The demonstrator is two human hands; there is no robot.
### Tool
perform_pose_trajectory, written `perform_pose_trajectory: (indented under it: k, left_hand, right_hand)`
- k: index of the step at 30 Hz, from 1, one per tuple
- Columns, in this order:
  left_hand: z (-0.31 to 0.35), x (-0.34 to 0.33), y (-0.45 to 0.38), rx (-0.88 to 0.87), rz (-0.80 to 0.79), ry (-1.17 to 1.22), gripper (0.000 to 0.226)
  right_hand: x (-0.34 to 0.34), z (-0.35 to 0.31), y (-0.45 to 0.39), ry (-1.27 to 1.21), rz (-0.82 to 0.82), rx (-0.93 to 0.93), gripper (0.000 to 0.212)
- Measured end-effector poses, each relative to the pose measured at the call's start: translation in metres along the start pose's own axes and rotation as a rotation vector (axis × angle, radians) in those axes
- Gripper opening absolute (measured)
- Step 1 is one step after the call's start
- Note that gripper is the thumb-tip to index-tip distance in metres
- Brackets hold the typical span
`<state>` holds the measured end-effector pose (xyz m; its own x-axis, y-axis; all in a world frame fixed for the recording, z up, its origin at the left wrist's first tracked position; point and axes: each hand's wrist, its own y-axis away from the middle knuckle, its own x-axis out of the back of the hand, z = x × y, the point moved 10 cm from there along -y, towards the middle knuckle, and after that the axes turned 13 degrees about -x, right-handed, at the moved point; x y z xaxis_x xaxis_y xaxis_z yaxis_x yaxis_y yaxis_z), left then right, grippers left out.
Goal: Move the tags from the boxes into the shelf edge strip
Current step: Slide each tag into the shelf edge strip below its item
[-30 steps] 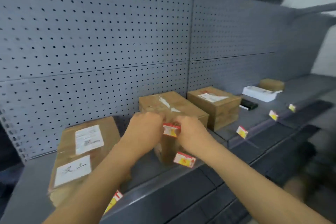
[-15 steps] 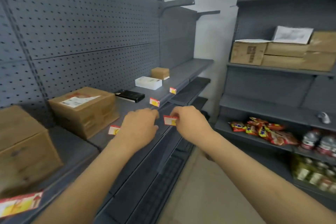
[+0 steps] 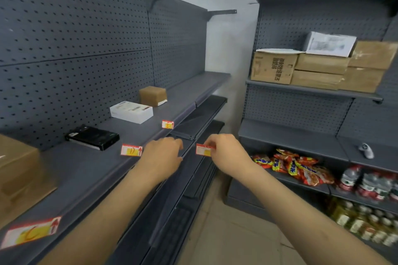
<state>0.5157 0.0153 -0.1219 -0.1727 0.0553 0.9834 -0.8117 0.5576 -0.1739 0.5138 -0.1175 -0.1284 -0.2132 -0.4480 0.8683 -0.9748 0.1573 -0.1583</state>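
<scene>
One tag — pinched in right hand, just off the strip. Left hand — loosely curled, holding nothing, at the strip beside it, slightly apart.

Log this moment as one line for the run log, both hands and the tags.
right hand: pinches tag | left hand: holds nothing, at shelf edge strip | tags in strip: three | step: insert pending
</scene>
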Motion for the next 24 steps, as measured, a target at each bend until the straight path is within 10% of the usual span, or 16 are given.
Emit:
perform_pose_trajectory:
  k: [24]
  left_hand:
    - [-0.093, -0.111, -0.348, 0.273, -0.099, 0.072, 0.032]
  right_hand:
    - [-0.034, 0.125, -0.367, -0.03, -0.188, 0.154, 0.024]
